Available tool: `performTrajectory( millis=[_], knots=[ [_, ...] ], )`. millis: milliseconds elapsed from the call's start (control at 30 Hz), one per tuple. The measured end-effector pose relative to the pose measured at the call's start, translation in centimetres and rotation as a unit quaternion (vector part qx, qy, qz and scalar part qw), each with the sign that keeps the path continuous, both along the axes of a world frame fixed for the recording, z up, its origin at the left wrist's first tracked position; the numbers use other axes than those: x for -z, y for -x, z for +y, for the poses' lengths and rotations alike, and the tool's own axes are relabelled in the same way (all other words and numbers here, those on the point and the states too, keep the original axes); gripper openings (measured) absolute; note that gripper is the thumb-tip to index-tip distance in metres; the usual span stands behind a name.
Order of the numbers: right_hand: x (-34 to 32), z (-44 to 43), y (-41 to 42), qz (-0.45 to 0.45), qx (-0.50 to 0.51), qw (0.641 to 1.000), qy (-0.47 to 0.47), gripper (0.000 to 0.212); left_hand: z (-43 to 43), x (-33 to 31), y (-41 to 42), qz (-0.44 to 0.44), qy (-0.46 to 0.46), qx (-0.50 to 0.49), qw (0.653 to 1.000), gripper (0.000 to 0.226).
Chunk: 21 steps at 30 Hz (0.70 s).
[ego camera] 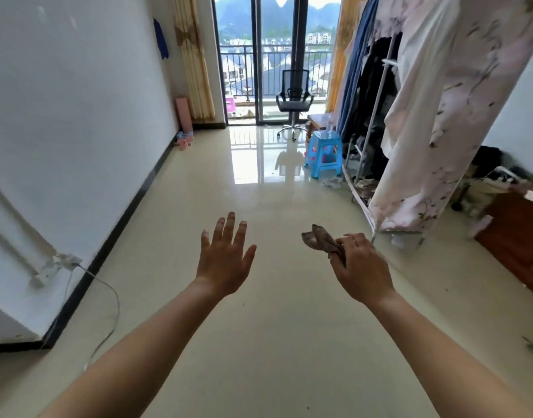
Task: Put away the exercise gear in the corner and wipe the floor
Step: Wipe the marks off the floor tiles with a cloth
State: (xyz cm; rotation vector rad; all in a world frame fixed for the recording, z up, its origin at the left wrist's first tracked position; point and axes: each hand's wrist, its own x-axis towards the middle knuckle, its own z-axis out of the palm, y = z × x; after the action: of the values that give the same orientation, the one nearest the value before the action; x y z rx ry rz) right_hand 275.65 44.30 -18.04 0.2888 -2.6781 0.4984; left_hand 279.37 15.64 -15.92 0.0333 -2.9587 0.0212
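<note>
My left hand [224,260] is stretched out over the glossy tile floor [259,327], palm down, fingers spread, holding nothing. My right hand [361,270] is closed around a crumpled brown cloth [318,239], whose loose end sticks out to the left of the fingers. In the far left corner by the curtain, a rolled pink mat [184,114] stands upright against the wall. Small pink and blue items [183,139] lie on the floor at its foot; they are too small to identify.
A black office chair [293,101] stands before the balcony door. A blue plastic stool [325,153] sits by a clothes rack with a floral cover [440,116] on the right. A wooden cabinet [515,236] is at the far right. A white cable [105,291] trails from the left wall.
</note>
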Motion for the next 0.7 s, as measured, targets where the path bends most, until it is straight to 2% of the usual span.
performTrajectory(
  millis=[67, 200, 300, 467, 700],
  knots=[
    [2.3, 2.2, 5.9, -0.021, 0.026, 0.999, 0.003, 0.022, 1.4, 1.9, 6.0, -0.022, 0.014, 0.012, 1.000, 0.072],
    [6.3, 5.4, 18.7, -0.074, 0.036, 0.997, 0.010, 0.022, 4.0, 5.7, 17.7, -0.072, 0.027, -0.004, 0.997, 0.066],
    [6.7, 6.1, 27.9, -0.100, 0.010, 0.995, -0.005, 0.021, 5.3, 6.4, 24.9, -0.094, -0.003, -0.053, 0.994, 0.067],
    [5.2, 4.5, 41.4, -0.118, -0.044, 0.992, -0.013, 0.021, 5.2, 4.3, 36.0, -0.083, -0.015, -0.089, 0.992, 0.066],
    [5.7, -0.5, 59.3, -0.099, -0.149, 0.982, -0.052, 0.025, 1.3, 5.9, 51.3, -0.076, -0.021, -0.152, 0.985, 0.067]
  ],
)
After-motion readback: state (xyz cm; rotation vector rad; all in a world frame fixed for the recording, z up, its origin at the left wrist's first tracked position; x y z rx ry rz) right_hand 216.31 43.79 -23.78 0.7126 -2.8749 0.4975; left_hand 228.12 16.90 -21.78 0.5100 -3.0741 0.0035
